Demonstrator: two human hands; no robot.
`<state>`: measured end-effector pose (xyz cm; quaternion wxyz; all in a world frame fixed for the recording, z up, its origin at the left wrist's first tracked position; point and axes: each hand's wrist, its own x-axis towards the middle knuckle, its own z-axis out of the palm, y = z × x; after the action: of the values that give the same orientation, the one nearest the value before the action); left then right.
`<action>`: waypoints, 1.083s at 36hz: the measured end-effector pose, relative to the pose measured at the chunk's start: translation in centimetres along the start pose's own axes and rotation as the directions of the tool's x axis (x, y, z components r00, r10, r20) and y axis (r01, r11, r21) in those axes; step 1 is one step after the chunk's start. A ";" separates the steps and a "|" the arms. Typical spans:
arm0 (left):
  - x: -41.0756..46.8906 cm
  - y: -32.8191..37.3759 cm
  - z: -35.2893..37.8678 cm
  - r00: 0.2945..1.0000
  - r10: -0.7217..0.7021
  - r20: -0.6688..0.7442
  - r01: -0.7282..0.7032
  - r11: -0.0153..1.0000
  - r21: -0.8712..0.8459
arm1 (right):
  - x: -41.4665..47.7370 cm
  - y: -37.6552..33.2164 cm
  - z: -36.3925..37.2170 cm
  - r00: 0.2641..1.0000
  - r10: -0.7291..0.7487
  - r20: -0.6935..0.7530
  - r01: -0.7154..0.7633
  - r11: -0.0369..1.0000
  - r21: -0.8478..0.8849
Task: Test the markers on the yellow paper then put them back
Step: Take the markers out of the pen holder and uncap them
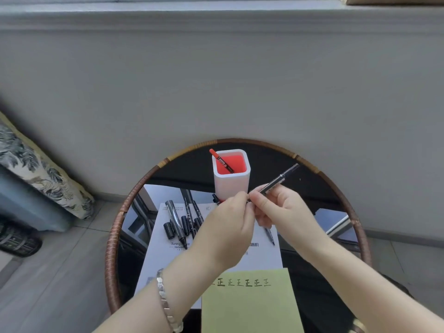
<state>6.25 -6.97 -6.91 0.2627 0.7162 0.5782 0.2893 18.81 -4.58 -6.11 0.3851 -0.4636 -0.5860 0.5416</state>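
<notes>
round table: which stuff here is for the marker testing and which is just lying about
Job: held slim black marker, yellow paper sheet, white square pen holder, red marker, loose black markers.
Lying about: white printed sheet, leaf-patterned cushion.

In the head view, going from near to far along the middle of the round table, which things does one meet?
First the yellow paper → white printed sheet → white pen holder → table's far rim → grey wall.
</notes>
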 end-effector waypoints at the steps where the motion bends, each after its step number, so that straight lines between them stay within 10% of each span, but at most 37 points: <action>1: -0.2 0.0 0.0 1.000 0.011 -0.015 -0.011 1.000 0.018 | 0.0 0.0 0.3 1.000 0.002 -0.001 -0.002 1.000 0.026; 14: -1.0 -1.6 -0.4 1.000 0.021 0.015 -0.021 1.000 0.023 | -0.2 0.8 0.7 0.999 0.028 0.021 -0.031 0.989 0.142; 20: -1.3 -2.2 0.7 0.984 -0.177 0.033 0.178 0.983 -0.034 | 1.7 1.4 -2.2 0.961 0.184 -0.206 -0.213 0.969 -0.126; 26: -1.5 -3.7 1.2 0.921 -0.389 0.035 0.387 0.897 -0.214 | 3.8 6.1 -6.2 0.928 0.307 -0.211 -0.372 0.725 -0.579; 39: 1.9 -2.7 6.5 0.938 -0.347 0.007 0.345 0.932 -0.111 | 3.6 10.2 -6.1 0.901 0.200 -0.386 -0.413 0.668 -0.619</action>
<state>9.41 -4.82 -13.18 0.3451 0.5858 0.6800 0.2746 24.90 0.35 -15.70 0.1680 -0.7383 -0.5947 0.2702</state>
